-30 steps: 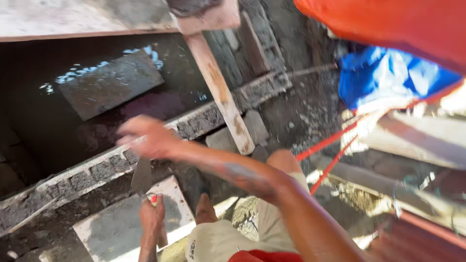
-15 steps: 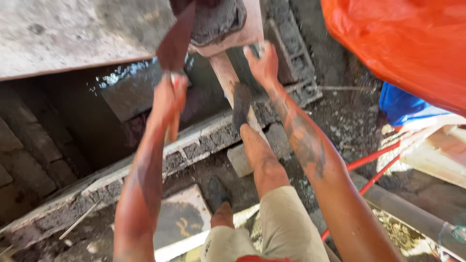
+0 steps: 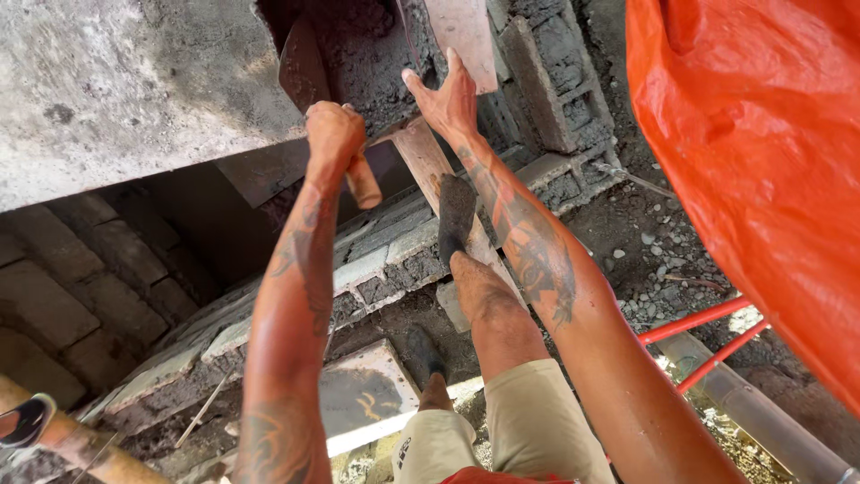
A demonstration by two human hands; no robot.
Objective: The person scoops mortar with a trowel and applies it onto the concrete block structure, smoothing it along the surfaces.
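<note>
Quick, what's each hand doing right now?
Left hand: closed around the trowel handle.
Right hand: open, fingers spread against the wet mortar, holding nothing.

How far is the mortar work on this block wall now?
Done: block courses stand laid along the pit. In hand: the left hand grips a trowel against wet mortar, while the right hand braces there, fingers spread. Left: open block cores and rough joints show, so that wall appears unfinished.
</note>
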